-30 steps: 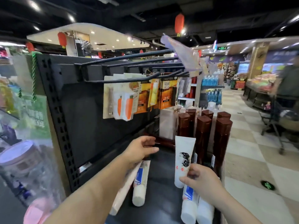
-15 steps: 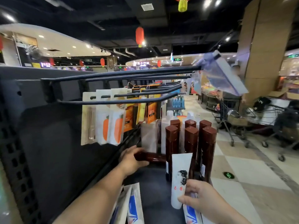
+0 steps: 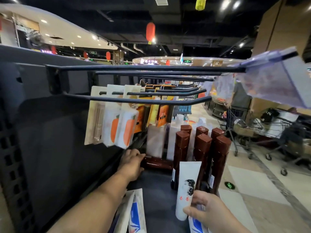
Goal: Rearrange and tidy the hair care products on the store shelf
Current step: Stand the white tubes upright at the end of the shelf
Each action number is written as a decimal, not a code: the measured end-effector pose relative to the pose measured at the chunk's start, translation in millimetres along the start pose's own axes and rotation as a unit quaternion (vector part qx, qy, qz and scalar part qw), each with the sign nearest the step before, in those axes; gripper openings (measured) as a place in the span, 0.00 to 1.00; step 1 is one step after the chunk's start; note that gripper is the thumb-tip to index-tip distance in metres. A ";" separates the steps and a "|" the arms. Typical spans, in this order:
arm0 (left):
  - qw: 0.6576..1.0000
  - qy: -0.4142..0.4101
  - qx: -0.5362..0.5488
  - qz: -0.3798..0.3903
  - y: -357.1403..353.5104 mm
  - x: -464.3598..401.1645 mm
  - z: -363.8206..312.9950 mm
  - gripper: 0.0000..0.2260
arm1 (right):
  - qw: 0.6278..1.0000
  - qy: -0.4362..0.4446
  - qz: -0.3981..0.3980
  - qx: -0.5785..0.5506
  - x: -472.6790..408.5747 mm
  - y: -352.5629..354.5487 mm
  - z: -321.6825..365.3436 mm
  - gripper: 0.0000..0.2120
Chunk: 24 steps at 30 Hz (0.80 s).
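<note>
Dark shelf [image 3: 156,195] bears brown bottles [image 3: 202,153], white tubes [image 3: 134,214]

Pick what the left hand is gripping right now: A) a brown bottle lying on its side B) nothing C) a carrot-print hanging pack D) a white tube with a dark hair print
A: the left hand has its fingers curled round the end of the brown bottle lying flat on the shelf; the white tube is in the right hand.

We cannot read the print on the white tube [image 3: 187,187]; the right hand [image 3: 204,211] covers its lower right side. The blue-and-white tubes [image 3: 136,214] at the bottom centre run off the frame. The left hand [image 3: 132,163] hides one end of the lying brown bottle [image 3: 158,163].
</note>
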<state>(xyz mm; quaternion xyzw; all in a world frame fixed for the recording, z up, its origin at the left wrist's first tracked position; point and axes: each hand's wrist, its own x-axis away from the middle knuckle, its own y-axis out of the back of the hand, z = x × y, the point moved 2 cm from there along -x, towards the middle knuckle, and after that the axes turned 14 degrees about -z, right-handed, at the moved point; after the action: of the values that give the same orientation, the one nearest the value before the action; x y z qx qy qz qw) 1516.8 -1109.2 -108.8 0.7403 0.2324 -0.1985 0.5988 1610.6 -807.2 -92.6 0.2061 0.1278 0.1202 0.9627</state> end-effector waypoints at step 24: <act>0.991 0.074 0.019 0.108 21.9 17.7 -2.6 0.34 | 0.999 -0.003 -0.012 0.042 8.4 2.1 9.2 0.11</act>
<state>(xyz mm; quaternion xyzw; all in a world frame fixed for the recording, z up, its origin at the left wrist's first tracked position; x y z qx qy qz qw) 1544.0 -1108.6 -101.1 0.7848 0.1910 -0.0820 0.5839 1620.8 -806.4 -85.2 0.2452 0.1324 0.1026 0.9549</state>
